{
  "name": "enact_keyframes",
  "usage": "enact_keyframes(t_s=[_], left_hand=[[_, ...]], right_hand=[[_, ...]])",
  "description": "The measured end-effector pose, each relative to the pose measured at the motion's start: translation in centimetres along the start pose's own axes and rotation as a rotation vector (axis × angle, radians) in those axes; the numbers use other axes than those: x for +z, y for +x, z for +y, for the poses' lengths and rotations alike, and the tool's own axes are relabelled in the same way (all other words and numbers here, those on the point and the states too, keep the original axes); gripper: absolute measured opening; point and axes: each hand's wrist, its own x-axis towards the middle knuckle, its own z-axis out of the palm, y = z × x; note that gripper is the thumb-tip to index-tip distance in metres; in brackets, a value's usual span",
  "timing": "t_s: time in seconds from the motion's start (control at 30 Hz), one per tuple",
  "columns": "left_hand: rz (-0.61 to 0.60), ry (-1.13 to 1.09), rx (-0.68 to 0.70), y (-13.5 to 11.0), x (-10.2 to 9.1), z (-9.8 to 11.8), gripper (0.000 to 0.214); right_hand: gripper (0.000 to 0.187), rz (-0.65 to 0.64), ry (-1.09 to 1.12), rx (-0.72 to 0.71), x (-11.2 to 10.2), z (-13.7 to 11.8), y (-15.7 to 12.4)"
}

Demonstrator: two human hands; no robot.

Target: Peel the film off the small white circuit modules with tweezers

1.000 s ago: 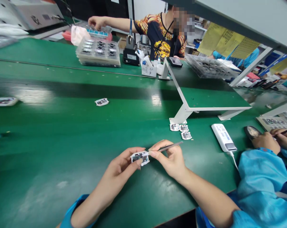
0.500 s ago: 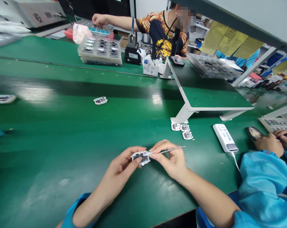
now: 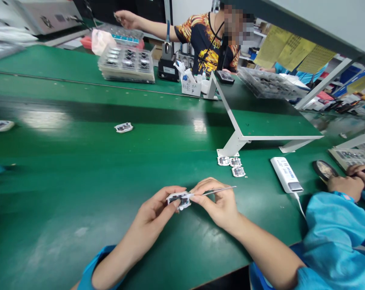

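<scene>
My left hand [image 3: 158, 211] is closed on a small white device housing [image 3: 185, 202] with dark electronic parts inside, thumb on its near side and fingers behind. Pinched in my right hand [image 3: 215, 201] is a pair of metal tweezers [image 3: 220, 189], whose tips reach the housing's right end. What exactly the tips touch is too small to tell. Beyond my right hand, three similar open housings [image 3: 238, 172] lie grouped on the green table beside a white stand leg.
A white handheld device [image 3: 286, 175] with a cable lies to the right, near a co-worker's hands [image 3: 345, 187]. The white-framed stand [image 3: 279, 138] rises ahead. Single housings [image 3: 123, 127] sit on the green belt [image 3: 161, 137]. Stacked trays [image 3: 126, 66] and another person [image 3: 206, 40] are across.
The loose housings on the belt have shifted slightly left. The person across has raised a hand, and the co-worker's hand at right has moved a little. My hands hold almost still.
</scene>
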Motion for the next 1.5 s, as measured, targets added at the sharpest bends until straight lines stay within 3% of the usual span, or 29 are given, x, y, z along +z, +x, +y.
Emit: enact_keyframes(t_s=[0.27,0.57,0.93,1.33,1.5], left_hand=[[0.019,-0.022,-0.026,0.0,-0.2,0.2,0.043],[0.111,-0.13,-0.04,0.6,1.0,-0.4,0.047],[0.061,-0.214,-0.085,0.6,0.9,-0.5,0.047],[0.014,-0.159,-0.057,0.1,1.0,-0.2,0.043],[0.029,-0.141,-0.041,0.1,0.8,-0.2,0.043]], right_hand=[[0.003,-0.011,-0.054,0.056,-0.1,-0.1,0.0],[0.008,0.052,-0.072,0.199,0.6,0.1,-0.5],[0.003,0.083,-0.134,0.059,0.0,-0.3,0.2],[0.013,-0.017,0.048,0.309,0.2,0.6,0.3],[0.016,0.059,0.048,0.344,0.1,0.6,0.3]])
